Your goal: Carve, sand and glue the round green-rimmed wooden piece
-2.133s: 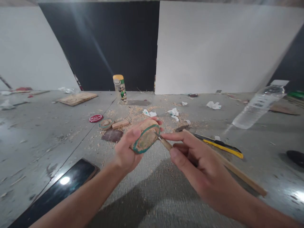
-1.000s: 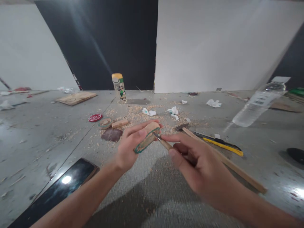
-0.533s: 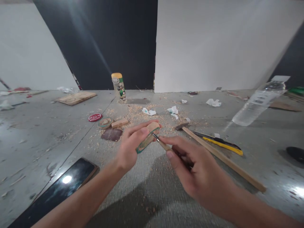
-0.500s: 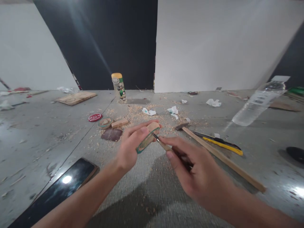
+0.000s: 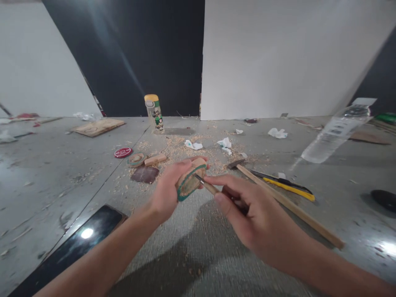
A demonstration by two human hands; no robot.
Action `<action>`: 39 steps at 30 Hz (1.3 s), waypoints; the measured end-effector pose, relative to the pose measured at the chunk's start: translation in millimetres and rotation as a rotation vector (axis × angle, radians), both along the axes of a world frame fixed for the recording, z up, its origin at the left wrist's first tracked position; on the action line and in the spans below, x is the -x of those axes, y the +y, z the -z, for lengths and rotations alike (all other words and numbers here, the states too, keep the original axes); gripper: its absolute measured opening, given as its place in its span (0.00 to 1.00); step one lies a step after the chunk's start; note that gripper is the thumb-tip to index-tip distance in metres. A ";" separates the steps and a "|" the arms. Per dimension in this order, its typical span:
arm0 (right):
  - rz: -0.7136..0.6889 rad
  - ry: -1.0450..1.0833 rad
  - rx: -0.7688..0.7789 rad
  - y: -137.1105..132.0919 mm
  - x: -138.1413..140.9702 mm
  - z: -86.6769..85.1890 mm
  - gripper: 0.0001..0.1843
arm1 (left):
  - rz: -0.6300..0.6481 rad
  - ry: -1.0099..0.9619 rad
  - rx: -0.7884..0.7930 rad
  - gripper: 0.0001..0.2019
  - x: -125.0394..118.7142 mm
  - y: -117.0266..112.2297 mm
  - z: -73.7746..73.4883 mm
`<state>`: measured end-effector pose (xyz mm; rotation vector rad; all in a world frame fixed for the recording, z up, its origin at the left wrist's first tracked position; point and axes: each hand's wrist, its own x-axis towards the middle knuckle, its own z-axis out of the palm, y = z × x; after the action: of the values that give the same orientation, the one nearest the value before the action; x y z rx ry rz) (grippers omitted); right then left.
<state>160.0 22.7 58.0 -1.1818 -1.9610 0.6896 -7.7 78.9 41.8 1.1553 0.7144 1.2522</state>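
My left hand (image 5: 167, 189) is closed around a small oval wooden piece (image 5: 187, 180) with a green-edged rim and a hollow face turned toward my right side. In my right hand (image 5: 250, 206) is a wood carving chisel (image 5: 210, 188), gripped by its wooden handle like a pen. Its short metal blade points left, and the tip rests at the hollow inside the rim. Left of the pair lie a small wood block (image 5: 155, 160), a brown sandpaper sheet (image 5: 144, 174) and a round wooden piece with a green ring (image 5: 136, 159).
A hammer (image 5: 287, 200) and yellow utility knife (image 5: 291, 189) lie to the right, near a tilted clear bottle (image 5: 337, 132). A phone (image 5: 77, 247) lies front left. Behind are a yellow-lidded bottle (image 5: 154, 113), crumpled tissues (image 5: 225, 143), a red lid (image 5: 123, 152) and wood shavings.
The wooden piece has rolled in my left hand, showing more of its side and rim. The chisel tip has shifted slightly left and down within the hollow.
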 end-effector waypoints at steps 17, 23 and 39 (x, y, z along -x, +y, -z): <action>0.029 -0.044 -0.027 3.5 1.4 -4.6 0.15 | -0.012 0.020 0.011 0.15 -0.3 3.0 4.5; 0.022 -0.095 -0.068 6.7 0.0 6.8 0.15 | -0.042 -0.038 0.116 0.17 -5.6 0.2 3.0; -0.013 -0.007 -0.151 2.6 2.8 17.8 0.15 | 0.091 -0.186 0.223 0.19 -6.4 -2.0 -5.6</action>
<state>157.2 25.4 40.1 -1.0824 -1.9912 0.5346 -1.4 76.9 47.4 0.8679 0.6374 1.1545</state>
